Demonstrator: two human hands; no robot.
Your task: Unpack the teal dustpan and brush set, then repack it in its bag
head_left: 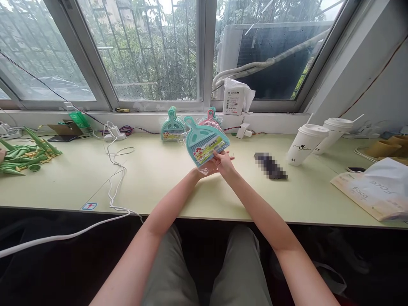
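Hands meet over the middle of the pale green table: the left hand and right hand both pinch the lower edge of a teal plastic mini dustpan-and-brush set in clear wrapping, held tilted above the tabletop. It looks light and stiff, though the film wrapper is probably slippery (a grip on the rigid pan edge or handle seems safest). Two more such sets lean against the windowsill behind it, one teal and one pink. Two white lidded paper cups with straws stand to the right.
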